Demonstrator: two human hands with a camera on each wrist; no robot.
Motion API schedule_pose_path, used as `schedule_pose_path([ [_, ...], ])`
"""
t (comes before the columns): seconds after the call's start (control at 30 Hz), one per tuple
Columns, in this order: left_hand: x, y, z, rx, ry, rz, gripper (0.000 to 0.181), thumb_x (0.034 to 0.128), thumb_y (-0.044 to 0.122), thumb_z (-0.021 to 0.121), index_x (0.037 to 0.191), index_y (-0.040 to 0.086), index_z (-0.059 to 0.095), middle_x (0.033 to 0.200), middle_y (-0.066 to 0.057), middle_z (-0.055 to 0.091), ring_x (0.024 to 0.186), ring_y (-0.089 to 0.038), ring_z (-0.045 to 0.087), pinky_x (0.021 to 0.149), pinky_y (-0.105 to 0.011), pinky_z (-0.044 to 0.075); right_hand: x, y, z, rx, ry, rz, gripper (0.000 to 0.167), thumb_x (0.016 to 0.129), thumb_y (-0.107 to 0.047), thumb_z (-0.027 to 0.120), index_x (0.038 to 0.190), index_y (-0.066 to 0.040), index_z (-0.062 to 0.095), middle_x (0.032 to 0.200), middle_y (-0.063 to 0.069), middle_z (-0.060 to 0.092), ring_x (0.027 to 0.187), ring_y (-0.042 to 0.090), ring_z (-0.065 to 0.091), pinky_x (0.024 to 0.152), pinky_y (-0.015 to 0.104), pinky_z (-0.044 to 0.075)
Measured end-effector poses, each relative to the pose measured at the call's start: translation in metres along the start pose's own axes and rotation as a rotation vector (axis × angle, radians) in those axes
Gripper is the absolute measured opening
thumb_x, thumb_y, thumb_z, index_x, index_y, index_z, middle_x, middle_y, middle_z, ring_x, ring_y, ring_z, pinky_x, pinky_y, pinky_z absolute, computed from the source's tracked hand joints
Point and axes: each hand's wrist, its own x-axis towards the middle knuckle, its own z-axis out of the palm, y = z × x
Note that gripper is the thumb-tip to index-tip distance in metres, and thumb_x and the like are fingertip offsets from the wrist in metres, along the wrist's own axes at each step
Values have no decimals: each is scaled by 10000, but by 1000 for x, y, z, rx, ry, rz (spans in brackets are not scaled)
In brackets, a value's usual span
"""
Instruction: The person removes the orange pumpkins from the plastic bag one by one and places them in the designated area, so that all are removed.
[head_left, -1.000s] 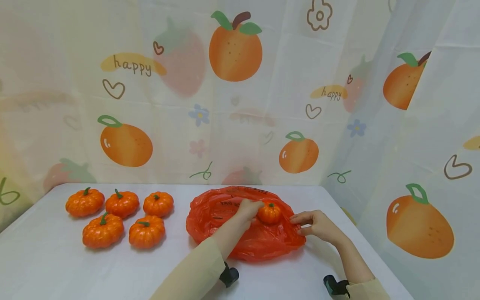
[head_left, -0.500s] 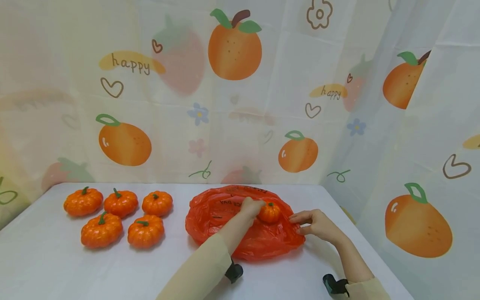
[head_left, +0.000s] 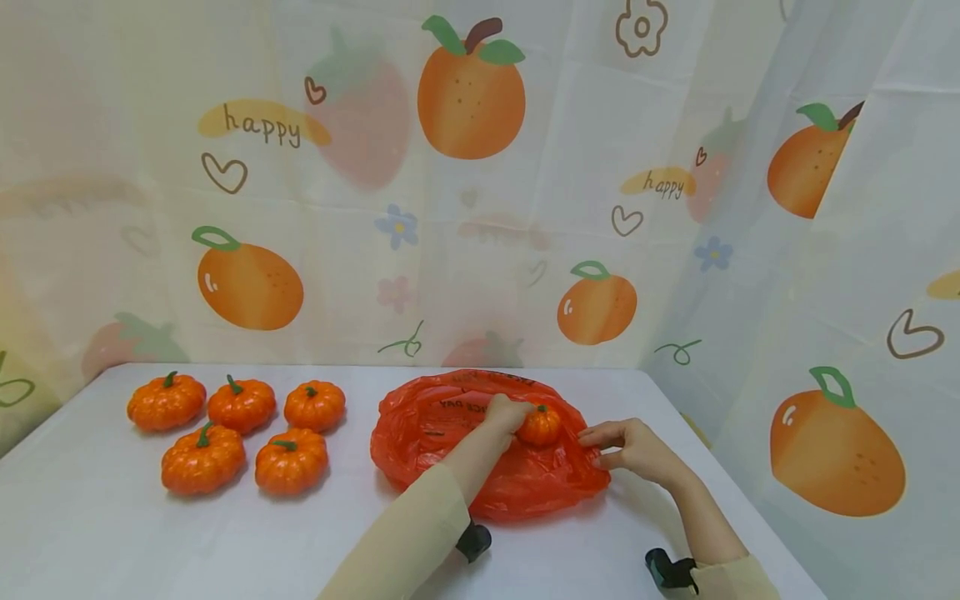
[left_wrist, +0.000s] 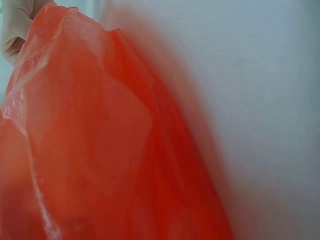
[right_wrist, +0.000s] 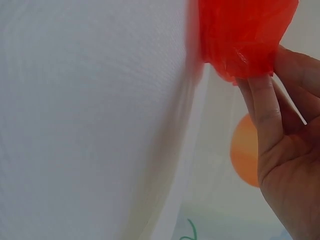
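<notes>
A red plastic bag lies spread with its mouth up on the white table. Inside it, toward the right, sits a small orange pumpkin with a green stem. My left hand reaches into the bag and holds this pumpkin from its left side; its fingertips are hidden. At the bag's right edge my right hand pinches the plastic between thumb and fingers, which the right wrist view also shows on the red plastic. Red plastic fills much of the left wrist view and covers my left hand.
Several more orange pumpkins stand grouped on the left of the table. A patterned curtain hangs behind the table and along its right side.
My left forearm has shifted slightly to the right, with the hand staying at the pumpkin inside the bag. The right hand keeps its hold on the bag's edge.
</notes>
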Motion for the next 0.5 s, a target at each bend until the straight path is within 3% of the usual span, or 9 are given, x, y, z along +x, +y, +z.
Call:
schedule_pose_path([
  [0.5,0,-4,-2,11,-7,2,488,910,118,673,1310,-52,452,1238,-197,515,1008,-307,541,873,-391,593,1,1,0,-32,5,-3,315,843,-44,664,1152,-31,727,1287,224,656,1206,407,597,851,332,611],
])
